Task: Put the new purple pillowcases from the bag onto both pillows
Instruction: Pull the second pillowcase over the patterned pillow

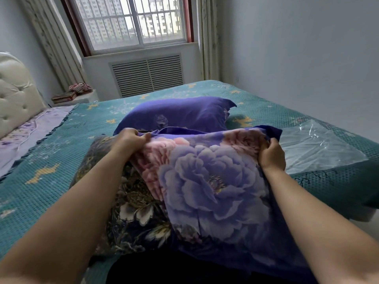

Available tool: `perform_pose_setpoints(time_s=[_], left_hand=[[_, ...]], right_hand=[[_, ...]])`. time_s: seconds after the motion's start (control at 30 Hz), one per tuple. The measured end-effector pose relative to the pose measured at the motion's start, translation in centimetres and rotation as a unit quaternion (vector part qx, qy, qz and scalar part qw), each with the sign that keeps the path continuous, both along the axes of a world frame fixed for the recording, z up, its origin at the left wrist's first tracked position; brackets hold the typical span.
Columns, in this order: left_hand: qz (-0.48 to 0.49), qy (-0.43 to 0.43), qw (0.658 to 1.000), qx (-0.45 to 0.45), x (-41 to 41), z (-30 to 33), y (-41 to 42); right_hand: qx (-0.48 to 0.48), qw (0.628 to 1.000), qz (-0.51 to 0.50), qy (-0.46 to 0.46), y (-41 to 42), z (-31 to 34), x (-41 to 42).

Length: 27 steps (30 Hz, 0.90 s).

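Satiny cloth pillowcase (215, 181); glossy plastic bag (320, 148)

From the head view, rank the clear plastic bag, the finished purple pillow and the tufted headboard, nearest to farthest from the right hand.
Measured from the right hand:
1. Clear plastic bag, just to its right on the bed.
2. Finished purple pillow, beyond it and to its left.
3. Tufted headboard, at the far left edge.

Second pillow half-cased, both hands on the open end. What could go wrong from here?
1. The left hand and right hand only pinch bunched fabric of the purple pillowcase; a hard pull may slip a grip.
2. The dark floral pillow still shows on the left, so the case may go on skewed.
3. The pillow overhangs the bed edge near the person and could slide off.
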<state>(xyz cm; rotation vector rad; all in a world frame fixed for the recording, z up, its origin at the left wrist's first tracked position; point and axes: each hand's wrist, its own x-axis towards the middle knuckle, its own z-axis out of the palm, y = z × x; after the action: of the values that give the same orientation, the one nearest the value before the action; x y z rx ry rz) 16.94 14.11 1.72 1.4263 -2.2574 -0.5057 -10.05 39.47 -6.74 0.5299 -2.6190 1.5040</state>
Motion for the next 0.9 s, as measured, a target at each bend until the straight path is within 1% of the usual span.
perform_pose_setpoints(time_s=[0.03,0.07,0.1,0.13,0.2,0.23,0.27,0.3,0.33,0.37,0.4,0.43,0.47,0.5,0.53,0.6,0.63,0.67,0.7,0.77,0.8,0.83,0.9], left_hand=[[0.018,-0.002,0.997,-0.07,0.3,0.0,0.2],[0.038,-0.001,0.993,-0.114,1.0,-0.4,0.1],[0.056,0.002,0.99,-0.129,1.5,-0.8,0.3],[0.068,0.008,0.992,-0.108,2.0,-1.6,0.0],[0.072,0.02,0.997,-0.026,2.8,-2.8,-0.3],[0.067,0.04,0.997,0.013,3.1,-3.0,-0.5],[0.055,0.087,0.993,0.055,3.3,-2.9,-0.7],[0.032,0.156,0.98,0.117,3.5,-2.7,-0.5],[0.006,0.228,0.958,0.174,3.6,-2.1,0.0],[-0.015,0.275,0.936,0.218,3.6,-1.5,1.1],[-0.031,0.304,0.917,0.256,3.6,-1.3,2.5],[-0.042,0.312,0.904,0.289,3.6,-1.2,4.2],[-0.049,0.305,0.897,0.316,3.7,-1.5,5.9],[-0.054,0.288,0.898,0.329,3.7,-2.0,7.5],[-0.057,0.262,0.907,0.324,3.9,-2.7,8.9],[-0.073,0.183,0.94,0.278,4.6,-4.4,11.1],[-0.089,0.138,0.954,0.252,5.2,-5.1,11.7],[-0.117,0.104,0.959,0.237,5.7,-5.5,12.3],[-0.152,0.084,0.957,0.234,6.2,-5.8,12.7],[-0.208,0.061,0.941,0.259,7.1,-6.0,13.3],[-0.214,0.04,0.941,0.258,7.3,-6.1,13.4],[-0.204,0.01,0.949,0.241,7.5,-6.4,13.3],[-0.163,-0.05,0.966,0.195,7.6,-6.9,13.2]], right_hand=[[0.001,1.0,-0.001,0.013,-0.2,0.0,0.1],[0.005,1.0,0.0,0.019,-0.5,0.1,0.3],[0.011,1.0,0.004,0.019,-0.9,0.3,0.5],[0.02,1.0,0.01,0.011,-1.3,0.5,0.6],[0.035,0.998,0.036,-0.027,-1.9,0.6,0.3],[0.041,0.997,0.051,-0.05,-1.9,0.7,0.2],[0.045,0.995,0.062,-0.066,-1.7,0.7,0.3],[0.053,0.994,0.066,-0.066,-1.5,0.7,0.6],[0.059,0.995,0.057,-0.049,-1.1,0.8,1.2],[0.067,0.997,0.043,-0.015,-0.8,0.9,2.1],[0.073,0.997,0.032,0.025,-0.5,0.9,3.3],[0.074,0.995,0.032,0.062,-0.4,0.9,4.8],[0.077,0.992,0.043,0.092,-0.4,0.6,6.1],[0.092,0.987,0.058,0.116,-0.5,0.3,7.4],[0.115,0.982,0.072,0.133,-0.6,-0.3,8.4],[0.139,0.975,0.081,0.153,-0.5,-1.5,9.5],[0.129,0.977,0.077,0.154,-0.2,-1.8,9.8],[0.113,0.979,0.074,0.154,0.2,-2.0,10.0],[0.098,0.981,0.071,0.153,0.6,-2.2,10.0],[0.073,0.984,0.057,0.154,1.4,-2.6,10.7],[0.062,0.984,0.043,0.162,1.8,-2.8,11.2],[0.053,0.983,0.03,0.176,2.2,-3.2,11.9],[0.038,0.974,0.006,0.223,2.9,-3.7,13.8]])
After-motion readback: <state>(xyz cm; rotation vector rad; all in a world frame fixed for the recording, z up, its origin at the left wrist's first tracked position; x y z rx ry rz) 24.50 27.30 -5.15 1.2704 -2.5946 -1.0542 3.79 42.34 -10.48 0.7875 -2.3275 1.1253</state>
